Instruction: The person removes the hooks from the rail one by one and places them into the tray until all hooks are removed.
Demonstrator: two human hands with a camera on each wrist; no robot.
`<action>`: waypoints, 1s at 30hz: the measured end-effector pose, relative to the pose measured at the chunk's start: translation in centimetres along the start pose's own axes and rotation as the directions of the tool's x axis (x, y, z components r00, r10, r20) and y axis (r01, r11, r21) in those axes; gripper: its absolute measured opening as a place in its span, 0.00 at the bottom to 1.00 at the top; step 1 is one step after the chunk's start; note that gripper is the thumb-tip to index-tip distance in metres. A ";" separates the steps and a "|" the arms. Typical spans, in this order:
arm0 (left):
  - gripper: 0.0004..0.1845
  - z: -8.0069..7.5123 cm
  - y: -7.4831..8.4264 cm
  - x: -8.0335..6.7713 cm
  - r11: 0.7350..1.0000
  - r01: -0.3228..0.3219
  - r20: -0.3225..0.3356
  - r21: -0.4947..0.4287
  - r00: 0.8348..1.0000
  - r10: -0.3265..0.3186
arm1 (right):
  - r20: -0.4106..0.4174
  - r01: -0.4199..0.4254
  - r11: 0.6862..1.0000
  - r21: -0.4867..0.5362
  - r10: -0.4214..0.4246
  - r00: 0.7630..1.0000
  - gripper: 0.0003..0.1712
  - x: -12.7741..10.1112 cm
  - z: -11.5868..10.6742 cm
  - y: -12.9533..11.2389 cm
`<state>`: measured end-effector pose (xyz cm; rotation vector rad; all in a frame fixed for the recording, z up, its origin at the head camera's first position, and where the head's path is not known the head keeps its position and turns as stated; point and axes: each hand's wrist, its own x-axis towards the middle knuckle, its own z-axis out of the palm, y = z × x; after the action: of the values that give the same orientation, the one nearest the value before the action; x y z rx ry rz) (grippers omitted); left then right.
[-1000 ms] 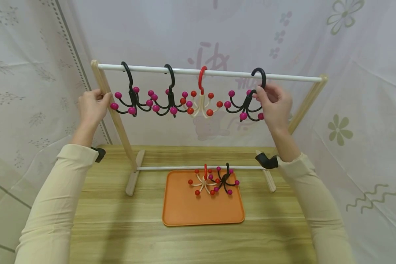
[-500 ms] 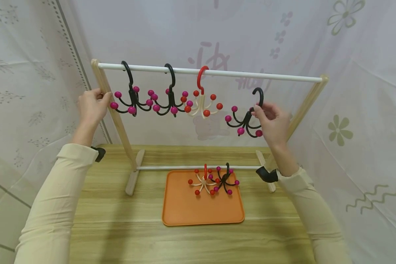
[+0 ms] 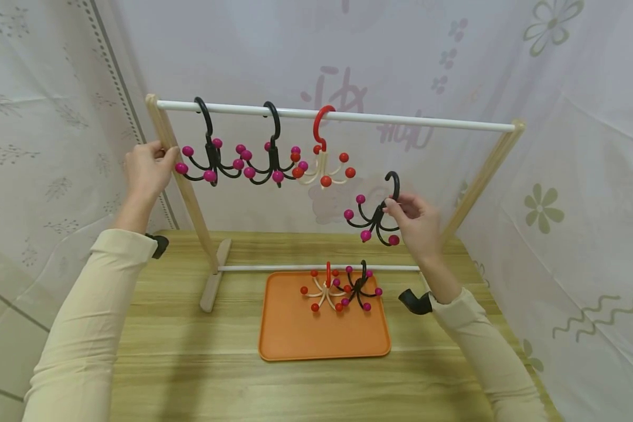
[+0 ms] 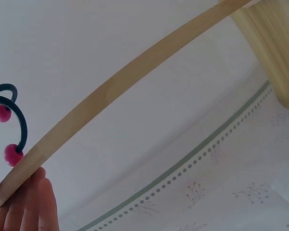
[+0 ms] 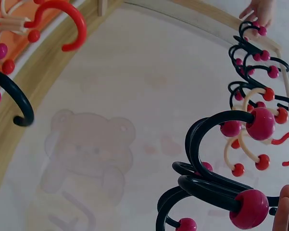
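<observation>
My left hand (image 3: 150,170) grips the left wooden post (image 4: 106,91) of a rack, fingers and thumb on either side of it. My right hand (image 3: 419,225) pinches the hook stem of a black multi-arm hanger (image 3: 378,217) with magenta ball tips. This hanger is off the bar, low on the right side of the rack and above the tray. On the white top bar (image 3: 380,118) hang two black hangers, a left one (image 3: 212,158) and a middle one (image 3: 274,157), and a cream hanger (image 3: 323,161) with a red hook and red balls.
An orange tray (image 3: 306,337) lies on the wooden table (image 3: 216,375) beneath the rack. Near its back edge sit a cream hanger (image 3: 327,293) with red balls and a black hanger (image 3: 358,287) with magenta balls. A white lower bar (image 3: 242,268) runs behind the tray. Printed curtains surround the table.
My right hand has brought the black hanger down from the top bar and slightly left. The cream hanger on the bar has turned a little. My left hand stays on the post.
</observation>
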<state>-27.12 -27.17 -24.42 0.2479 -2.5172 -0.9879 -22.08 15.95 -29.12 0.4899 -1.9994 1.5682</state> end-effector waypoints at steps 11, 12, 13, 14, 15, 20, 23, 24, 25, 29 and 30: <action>0.27 0.0 0.0 -0.1 1.000 0.010 0.006 0.000 1.000 -0.010 | 0.080 -0.017 0.999 0.044 0.014 0.997 0.09 -2.7 2.1 1.5; 0.27 0.0 0.0 -0.1 1.000 0.010 0.007 0.000 1.000 -0.010 | 0.089 -0.013 0.998 0.058 0.008 0.996 0.09 -2.9 2.3 1.7; 0.27 0.0 0.0 -0.1 1.000 0.011 0.008 0.000 1.000 -0.011 | 0.098 -0.011 0.998 0.069 0.004 0.995 0.08 -3.2 2.6 1.8; 0.27 0.0 0.0 -0.1 1.000 0.010 0.007 0.001 1.000 -0.010 | 0.108 -0.015 0.996 0.084 0.006 0.994 0.08 -3.5 2.8 1.9; 0.27 0.0 0.0 -0.1 1.000 0.009 0.006 0.001 1.000 -0.009 | 0.117 -0.019 0.995 0.093 0.008 0.993 0.08 -3.7 3.1 2.0; 0.26 0.0 0.0 0.0 1.000 0.004 0.003 -0.003 1.000 -0.004 | 0.163 -0.062 0.990 0.130 0.041 0.986 0.09 -5.1 4.3 2.4; 0.26 0.0 -0.1 0.0 1.000 0.001 0.002 -0.006 1.000 -0.001 | 0.187 -0.105 0.982 0.158 0.075 0.980 0.09 -5.8 5.1 2.4; 0.26 0.0 -0.1 0.0 1.000 0.000 0.002 -0.006 1.000 0.000 | 0.195 -0.120 0.978 0.172 0.086 0.977 0.09 -6.0 5.3 2.4; 0.26 0.0 -0.1 0.0 1.000 0.000 0.002 -0.006 1.000 0.000 | 0.202 -0.134 0.974 0.180 0.097 0.975 0.10 -6.2 5.6 2.4; 0.26 0.0 -0.1 0.0 1.000 -0.002 0.001 -0.008 1.000 0.002 | 0.221 -0.167 0.970 0.175 0.126 0.967 0.10 -7.0 6.7 2.4; 0.26 0.0 -0.1 0.0 1.000 0.000 0.003 -0.010 1.000 0.000 | 0.227 -0.168 0.970 0.173 0.127 0.966 0.10 -7.2 7.0 2.4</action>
<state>-27.17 -27.26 -24.49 0.2436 -2.5138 -1.0014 -19.18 9.41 -36.65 0.6197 -2.0946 1.8819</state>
